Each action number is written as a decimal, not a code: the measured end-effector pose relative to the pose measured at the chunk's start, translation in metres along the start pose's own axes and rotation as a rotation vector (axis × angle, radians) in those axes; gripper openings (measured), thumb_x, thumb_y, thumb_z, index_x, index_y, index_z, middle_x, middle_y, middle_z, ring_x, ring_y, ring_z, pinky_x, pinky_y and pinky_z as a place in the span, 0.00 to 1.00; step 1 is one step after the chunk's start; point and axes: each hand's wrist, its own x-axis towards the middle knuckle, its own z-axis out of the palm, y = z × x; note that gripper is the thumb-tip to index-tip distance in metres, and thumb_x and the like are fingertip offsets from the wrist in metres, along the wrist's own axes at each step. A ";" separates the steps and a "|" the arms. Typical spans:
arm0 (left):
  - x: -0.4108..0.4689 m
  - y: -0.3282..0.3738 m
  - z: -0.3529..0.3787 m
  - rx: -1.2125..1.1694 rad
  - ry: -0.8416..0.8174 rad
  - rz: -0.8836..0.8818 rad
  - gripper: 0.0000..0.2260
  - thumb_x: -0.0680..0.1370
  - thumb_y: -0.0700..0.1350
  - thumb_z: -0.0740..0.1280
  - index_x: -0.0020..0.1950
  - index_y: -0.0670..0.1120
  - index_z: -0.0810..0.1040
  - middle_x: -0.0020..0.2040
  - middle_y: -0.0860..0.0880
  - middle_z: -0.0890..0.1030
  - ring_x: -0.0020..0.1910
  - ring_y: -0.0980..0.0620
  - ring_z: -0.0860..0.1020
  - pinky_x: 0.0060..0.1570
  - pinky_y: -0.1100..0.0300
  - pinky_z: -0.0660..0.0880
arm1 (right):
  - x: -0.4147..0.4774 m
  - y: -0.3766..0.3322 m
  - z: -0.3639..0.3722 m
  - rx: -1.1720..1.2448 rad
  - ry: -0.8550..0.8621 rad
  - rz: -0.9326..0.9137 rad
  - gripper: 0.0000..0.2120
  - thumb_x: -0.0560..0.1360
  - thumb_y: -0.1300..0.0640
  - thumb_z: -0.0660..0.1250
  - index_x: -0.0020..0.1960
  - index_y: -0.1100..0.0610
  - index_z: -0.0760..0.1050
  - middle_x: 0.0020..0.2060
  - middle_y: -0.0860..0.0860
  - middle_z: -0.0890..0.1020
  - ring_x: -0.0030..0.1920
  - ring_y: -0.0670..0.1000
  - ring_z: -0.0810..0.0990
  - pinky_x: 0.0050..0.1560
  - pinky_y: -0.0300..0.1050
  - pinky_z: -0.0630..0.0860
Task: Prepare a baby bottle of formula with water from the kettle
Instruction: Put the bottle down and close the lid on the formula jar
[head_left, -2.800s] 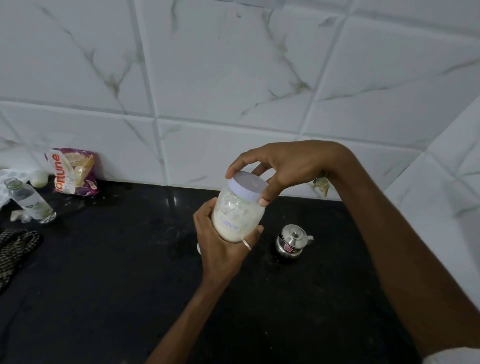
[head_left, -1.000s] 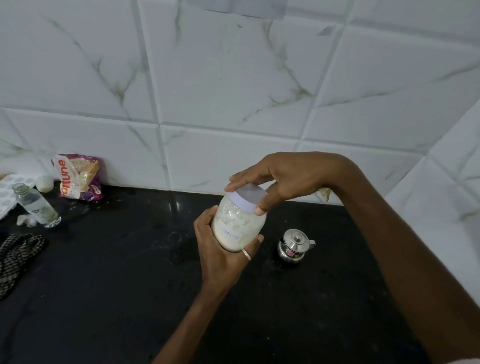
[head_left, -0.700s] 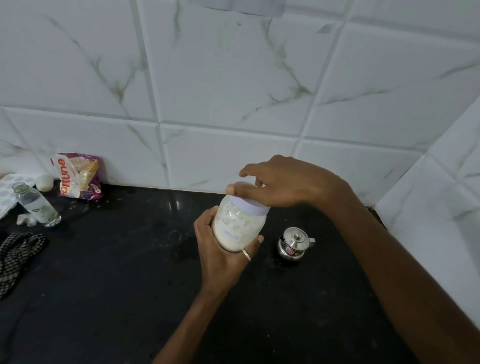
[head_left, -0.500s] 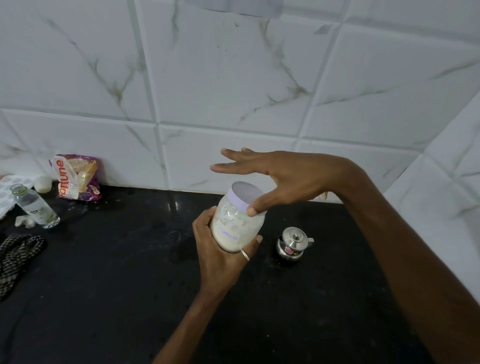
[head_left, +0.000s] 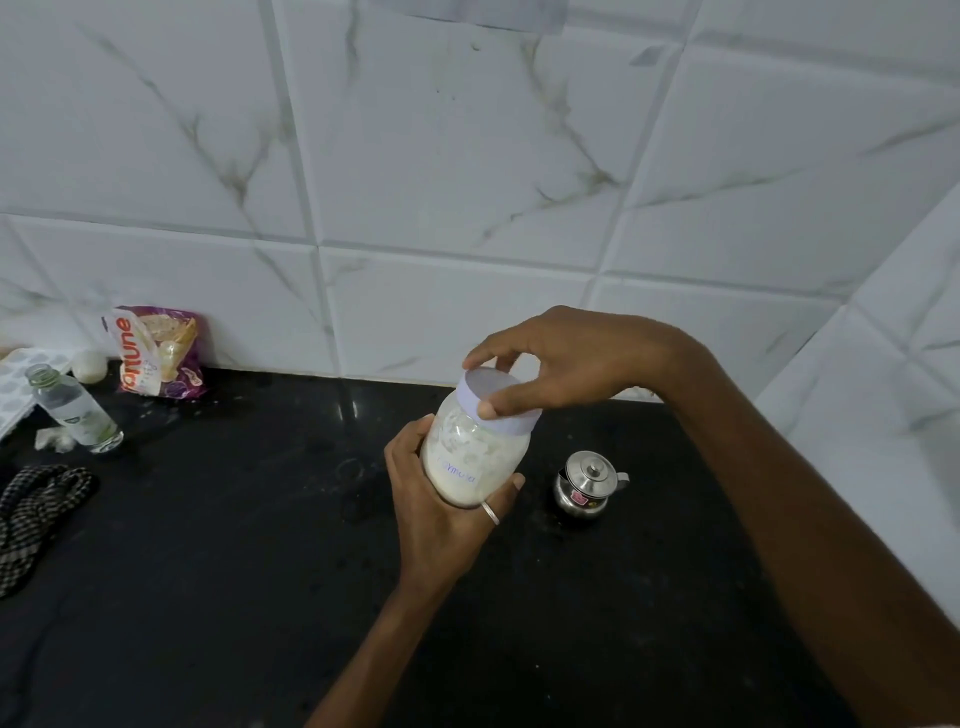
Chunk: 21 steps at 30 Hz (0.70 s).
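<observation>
Left grip (head_left: 441, 519) wraps round a jar (head_left: 475, 457) of white powder from below, holding it tilted and raised above the black worktop (head_left: 208, 571). Right grip (head_left: 566, 358) pinches the pale lid (head_left: 496, 402) at its rim. Small steel kettle (head_left: 589, 480) stands on the worktop just right of the jar. Packet (head_left: 156, 358), clear bottle (head_left: 72, 410) and checked cloth (head_left: 36, 504) lie far left.

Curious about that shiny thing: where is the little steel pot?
In the head view, the steel pot stands on the black counter, right of the held jar.
</observation>
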 end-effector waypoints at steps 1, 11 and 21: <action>0.000 0.001 0.000 -0.001 -0.002 0.002 0.43 0.60 0.46 0.86 0.69 0.48 0.67 0.66 0.45 0.74 0.63 0.43 0.79 0.55 0.42 0.82 | 0.002 0.000 0.004 0.016 0.035 0.038 0.24 0.75 0.30 0.67 0.68 0.37 0.75 0.57 0.43 0.85 0.43 0.39 0.84 0.52 0.42 0.78; 0.001 0.010 0.000 -0.002 -0.001 -0.016 0.42 0.60 0.53 0.84 0.69 0.49 0.67 0.66 0.45 0.73 0.64 0.47 0.78 0.55 0.44 0.81 | -0.009 0.001 -0.008 0.021 0.032 -0.058 0.36 0.77 0.33 0.65 0.81 0.37 0.58 0.80 0.35 0.62 0.78 0.40 0.63 0.69 0.37 0.61; -0.001 0.010 0.001 -0.004 -0.025 -0.004 0.42 0.61 0.53 0.84 0.69 0.51 0.66 0.67 0.44 0.72 0.65 0.44 0.78 0.56 0.43 0.82 | -0.005 0.013 -0.019 0.106 -0.176 -0.214 0.39 0.75 0.55 0.77 0.78 0.36 0.64 0.81 0.34 0.58 0.75 0.31 0.56 0.62 0.23 0.56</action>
